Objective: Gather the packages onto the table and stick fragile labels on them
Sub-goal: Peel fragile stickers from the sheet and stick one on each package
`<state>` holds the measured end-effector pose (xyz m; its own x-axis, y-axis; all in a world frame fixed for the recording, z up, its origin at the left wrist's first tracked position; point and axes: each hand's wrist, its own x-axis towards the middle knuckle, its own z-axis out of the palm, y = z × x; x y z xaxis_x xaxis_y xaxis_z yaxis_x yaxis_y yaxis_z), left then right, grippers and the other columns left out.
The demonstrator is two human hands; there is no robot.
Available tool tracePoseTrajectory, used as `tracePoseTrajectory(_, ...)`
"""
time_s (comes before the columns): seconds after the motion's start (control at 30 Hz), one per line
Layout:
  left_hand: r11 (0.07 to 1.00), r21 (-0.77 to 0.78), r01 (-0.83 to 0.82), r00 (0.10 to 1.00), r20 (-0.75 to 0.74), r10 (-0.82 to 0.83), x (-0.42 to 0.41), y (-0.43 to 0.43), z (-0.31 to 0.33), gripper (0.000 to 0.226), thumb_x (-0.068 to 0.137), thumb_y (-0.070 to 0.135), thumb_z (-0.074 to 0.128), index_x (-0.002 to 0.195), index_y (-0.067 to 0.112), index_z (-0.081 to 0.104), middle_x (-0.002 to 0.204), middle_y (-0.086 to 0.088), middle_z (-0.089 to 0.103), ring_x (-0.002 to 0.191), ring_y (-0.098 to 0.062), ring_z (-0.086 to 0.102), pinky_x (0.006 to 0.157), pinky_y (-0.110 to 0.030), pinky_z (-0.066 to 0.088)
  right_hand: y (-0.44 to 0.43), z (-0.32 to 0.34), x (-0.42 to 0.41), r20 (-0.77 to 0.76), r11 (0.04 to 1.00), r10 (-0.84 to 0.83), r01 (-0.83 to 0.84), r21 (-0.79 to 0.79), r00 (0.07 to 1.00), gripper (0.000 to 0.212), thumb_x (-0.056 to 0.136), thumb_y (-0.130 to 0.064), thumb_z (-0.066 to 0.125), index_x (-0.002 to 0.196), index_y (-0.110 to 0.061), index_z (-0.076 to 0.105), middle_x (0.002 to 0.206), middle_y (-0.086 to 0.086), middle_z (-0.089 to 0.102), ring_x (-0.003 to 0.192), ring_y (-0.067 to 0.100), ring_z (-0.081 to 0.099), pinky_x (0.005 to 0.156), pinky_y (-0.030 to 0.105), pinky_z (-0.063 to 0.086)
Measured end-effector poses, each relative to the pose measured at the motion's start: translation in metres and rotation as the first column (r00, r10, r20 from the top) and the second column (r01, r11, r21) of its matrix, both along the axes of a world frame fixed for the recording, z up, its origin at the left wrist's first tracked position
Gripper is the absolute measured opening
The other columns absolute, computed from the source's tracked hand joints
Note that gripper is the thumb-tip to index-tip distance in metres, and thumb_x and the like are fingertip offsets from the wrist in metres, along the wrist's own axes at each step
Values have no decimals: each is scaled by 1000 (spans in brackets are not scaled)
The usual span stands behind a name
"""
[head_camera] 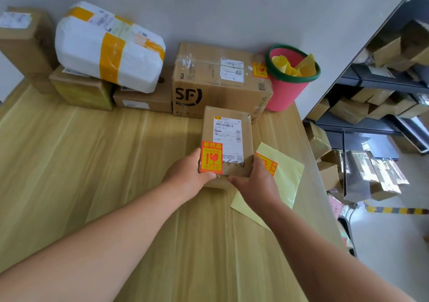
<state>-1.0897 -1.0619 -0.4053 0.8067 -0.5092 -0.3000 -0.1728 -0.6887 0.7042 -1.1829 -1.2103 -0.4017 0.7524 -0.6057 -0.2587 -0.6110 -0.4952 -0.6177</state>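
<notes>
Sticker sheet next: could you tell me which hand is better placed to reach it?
Probably the right hand: the sticker sheet lies just beside it, while the left hand grips the small box on the other side.

Arms outstretched, left hand (188,174) and right hand (254,181) gripping package (228,137)

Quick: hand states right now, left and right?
Left hand: grips the small box, near left corner.
Right hand: grips the same box, near right corner.
</notes>
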Motion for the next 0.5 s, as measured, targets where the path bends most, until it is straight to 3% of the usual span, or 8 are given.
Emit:
tracePoseTrajectory(0.1, 1000, -9, -4, 1000, -7, 4, 2, -29, -5, 43, 85, 37, 65, 124, 36, 47, 104, 19, 61, 98, -14, 60, 78, -30, 48, -28, -4, 4, 2, 1000, 6, -6, 1, 1000, 56, 79, -32, 74, 123, -20, 43, 109, -8, 60, 100, 18, 60, 77, 32, 48)
tracePoseTrajectory(0.23, 1000, 5, -23, 1000, -7, 23, 3, -57, -14, 38, 87, 34, 62, 123, 35, 48, 100, 19, 60, 88, -12, 57, 71, -28, 43, -53, -14, 8, 10, 1000, 18, -18, 11, 1000, 60, 81, -32, 72, 130, -19, 40, 110, -8, 54, 105, 19, 57, 78, 30, 45)
tracePoseTrajectory(0.33, 998, 35, -49, 999, 10, 49, 1, -70, -20, 36, 89, 36, 58, 122, 37, 45, 102, 16, 63, 85, -14, 58, 67, -28, 41, -67, -21, 8, 25, 998, 56, -57, 26, 998, 63, 86, -34, 68, 137, -19, 35, 124, -4, 55, 115, 20, 55, 83, 31, 45)
tracePoseTrajectory(0.43, 994, 63, -89, 996, 13, 88, -1, -77, -24, 58, 91, 38, 55, 142, 34, 27, 116, 12, 61, 94, -18, 59, 69, -29, 42, -75, -29, 0, 76, 996, -27, 21, 82, 997, 71, 95, -44, 51, 151, -17, 18, 146, -1, 43, 132, 20, 44, 98, 34, 41)
tracePoseTrajectory(0.5, 989, 94, -116, 993, 14, 115, -2, -83, -26, 73, 92, 39, 53, 150, 32, 9, 124, 9, 58, 101, -22, 59, 72, -29, 41, -79, -42, -18, 81, 993, -113, 109, 51, 990, 59, 98, -45, 41, 148, -17, 26, 145, 3, 45, 131, 24, 44, 95, 36, 40)
